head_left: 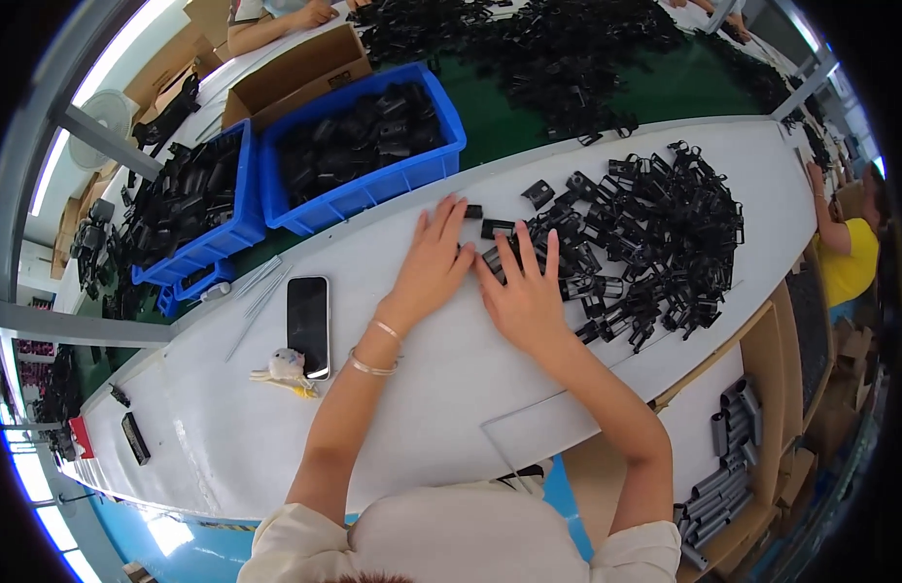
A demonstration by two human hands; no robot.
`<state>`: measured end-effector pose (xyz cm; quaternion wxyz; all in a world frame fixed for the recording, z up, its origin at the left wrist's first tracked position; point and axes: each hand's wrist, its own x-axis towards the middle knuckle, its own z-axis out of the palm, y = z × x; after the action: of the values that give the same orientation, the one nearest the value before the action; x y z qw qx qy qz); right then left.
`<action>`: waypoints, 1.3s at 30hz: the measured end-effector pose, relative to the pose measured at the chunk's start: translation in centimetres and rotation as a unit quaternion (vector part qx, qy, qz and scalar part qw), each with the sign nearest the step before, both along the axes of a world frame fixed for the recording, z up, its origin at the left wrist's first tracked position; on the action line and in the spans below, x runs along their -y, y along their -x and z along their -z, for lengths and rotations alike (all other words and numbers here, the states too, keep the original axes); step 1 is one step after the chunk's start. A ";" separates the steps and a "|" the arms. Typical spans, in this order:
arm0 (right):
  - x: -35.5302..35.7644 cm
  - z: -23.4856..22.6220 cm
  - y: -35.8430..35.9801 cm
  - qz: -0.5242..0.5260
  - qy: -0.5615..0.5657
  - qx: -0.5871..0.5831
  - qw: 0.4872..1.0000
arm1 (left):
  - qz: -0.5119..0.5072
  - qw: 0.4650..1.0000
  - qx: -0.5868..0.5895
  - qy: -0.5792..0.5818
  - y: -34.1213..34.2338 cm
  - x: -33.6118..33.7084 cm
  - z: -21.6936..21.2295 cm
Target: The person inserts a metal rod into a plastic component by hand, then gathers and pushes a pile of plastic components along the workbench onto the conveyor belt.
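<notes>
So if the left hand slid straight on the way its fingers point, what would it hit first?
Probably the small black part just beyond the left hand fingertips, then the table's far edge; depth is uncertain.

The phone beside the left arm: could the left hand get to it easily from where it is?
Probably yes. The phone lies on bare table just outside the left hand, with nothing between them.

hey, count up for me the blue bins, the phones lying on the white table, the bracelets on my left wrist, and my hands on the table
Blue bins: 2, a near one and a farther one, both filled with black parts.
Phones: 1, black, face up.
Bracelets: 2 on the left wrist.
Hands: 2, left hand and right hand, flat on the white table.
Total: 7
</notes>
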<state>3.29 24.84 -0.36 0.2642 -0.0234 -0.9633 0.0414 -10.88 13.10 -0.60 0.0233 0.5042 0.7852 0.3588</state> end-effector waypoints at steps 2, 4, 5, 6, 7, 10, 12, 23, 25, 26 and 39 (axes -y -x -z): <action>-1.0 -0.1 -0.8 0.016 -0.007 0.007 1.000 | 0.020 1.000 -0.006 -0.005 -0.3 -2.4 0.2; -2.1 0.0 -1.9 0.037 -0.016 0.015 0.999 | 0.080 0.996 0.036 -0.018 -1.2 -4.7 0.5; -2.4 0.0 -2.4 0.051 -0.018 0.019 0.998 | 0.094 0.995 0.041 -0.020 -1.5 -5.6 0.5; -2.7 -0.1 -2.8 0.060 -0.016 0.018 0.998 | 0.089 0.995 0.038 -0.018 -1.7 -6.3 0.5; -2.9 -0.1 -3.0 0.069 -0.014 0.016 0.997 | 0.085 0.996 0.035 -0.016 -1.9 -7.0 0.5; -4.1 -1.0 -4.5 0.088 -0.032 0.046 0.995 | 0.097 0.995 0.019 -0.027 -3.2 -9.4 0.4; -5.1 -2.1 -5.9 0.111 -0.028 0.067 0.991 | 0.093 0.995 0.027 -0.036 -4.5 -10.7 0.2; -5.2 -4.0 -17.5 0.254 0.181 -0.084 0.946 | 0.062 0.993 0.073 -0.072 -6.7 -9.4 -0.8; -6.4 -2.5 -20.1 0.370 0.229 -0.123 0.892 | 0.092 0.991 0.078 -0.058 -8.0 -8.6 -1.3; -7.5 -2.0 -21.3 0.377 0.227 -0.124 0.889 | 0.138 0.989 0.054 -0.024 -8.6 -7.9 -1.9; -14.1 0.8 -18.2 0.380 0.140 -0.026 0.914 | 0.125 0.982 -0.117 0.076 -12.6 -10.6 -1.1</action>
<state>21.53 38.90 -1.11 0.2788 -0.4237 -0.8588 0.0727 1.71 23.68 0.47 0.0142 0.6339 0.7382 0.2305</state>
